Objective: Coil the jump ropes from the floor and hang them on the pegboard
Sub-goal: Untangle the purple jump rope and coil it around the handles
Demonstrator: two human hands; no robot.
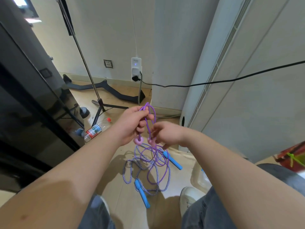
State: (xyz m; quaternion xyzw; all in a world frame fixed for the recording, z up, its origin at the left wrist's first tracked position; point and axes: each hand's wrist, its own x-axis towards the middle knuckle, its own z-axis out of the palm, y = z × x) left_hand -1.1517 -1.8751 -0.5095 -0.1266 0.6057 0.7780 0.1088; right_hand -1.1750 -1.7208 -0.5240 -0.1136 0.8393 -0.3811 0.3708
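Note:
My left hand (132, 124) grips a purple jump rope (151, 113) folded into loops that stick up above my fist. Its two pink handle ends (138, 140) hang just below that hand. My right hand (166, 133) pinches a strand of the same rope beside the second pink end. The rest of the purple rope trails down to the floor in loose loops. A second rope (130, 171), striped blue and white with blue handles (142, 193), lies tangled on the wooden floor below my hands. No pegboard is in view.
A plastic bottle (96, 129) lies on the floor to the left, near a tripod stand (102, 106). A black cable (214, 82) runs from a wall plug across a tall white unit (231, 80). A dark cabinet fills the left. My shoes (188, 199) stand by the ropes.

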